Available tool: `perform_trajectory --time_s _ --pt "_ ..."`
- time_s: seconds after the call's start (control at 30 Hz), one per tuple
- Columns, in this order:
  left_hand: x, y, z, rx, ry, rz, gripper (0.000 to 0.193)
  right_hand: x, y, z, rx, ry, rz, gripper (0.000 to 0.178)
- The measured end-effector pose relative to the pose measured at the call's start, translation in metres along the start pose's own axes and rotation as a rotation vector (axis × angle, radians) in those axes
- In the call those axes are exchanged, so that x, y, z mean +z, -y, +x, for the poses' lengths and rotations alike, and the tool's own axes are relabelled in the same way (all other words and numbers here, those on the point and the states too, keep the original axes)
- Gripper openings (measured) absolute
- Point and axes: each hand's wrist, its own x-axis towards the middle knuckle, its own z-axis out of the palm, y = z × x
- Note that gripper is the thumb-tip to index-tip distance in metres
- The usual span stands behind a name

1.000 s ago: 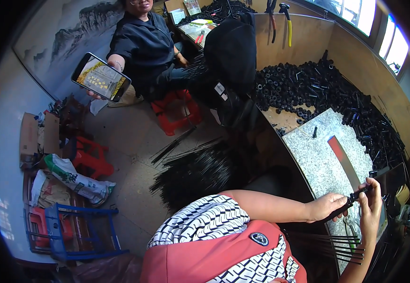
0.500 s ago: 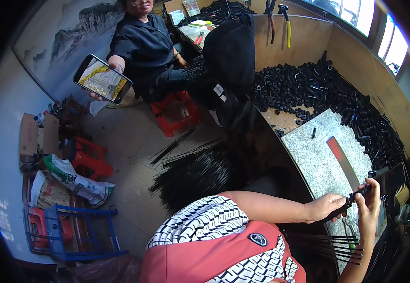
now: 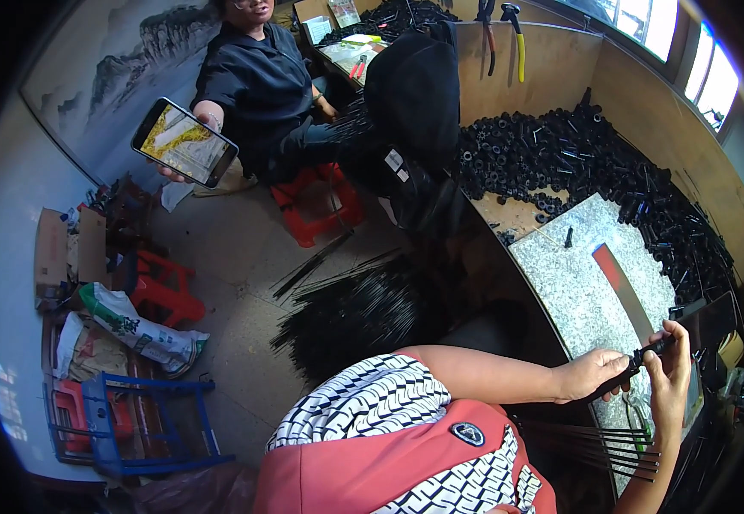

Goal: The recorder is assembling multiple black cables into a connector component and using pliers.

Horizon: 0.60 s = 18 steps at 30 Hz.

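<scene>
At the view's four o'clock, both hands hold a slim black part (image 3: 641, 356) over the slab (image 3: 577, 278). The left hand (image 3: 596, 374) closes around one end, thumb pressed on it; the right hand (image 3: 670, 364) pinches the other end between thumb and fingers. A red-ended strip (image 3: 620, 283) lies on the slab, near eleven o'clock from the right hand. Small black pieces (image 3: 552, 150) heap at two o'clock; at ten o'clock, a co-worker's hand (image 3: 211, 117) holds a lit phone (image 3: 185, 143).
</scene>
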Motion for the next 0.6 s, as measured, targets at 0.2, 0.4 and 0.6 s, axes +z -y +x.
perform_trajectory --time_s 0.2,0.4,0.6 --pt "-0.0015 0.0017 0.0008 -0.008 0.011 -0.013 0.04 0.0009 -0.001 0.0001 0.001 -0.011 0.007 0.047" --pt "-0.0001 -0.0004 -0.0002 0.002 -0.004 -0.016 0.04 0.0026 0.0046 -0.0006 0.001 -0.049 0.021 0.047" --pt "0.0001 -0.0001 -0.0001 -0.005 -0.005 -0.026 0.039 0.0005 0.0015 0.0002 -0.005 -0.005 -0.02 0.048"
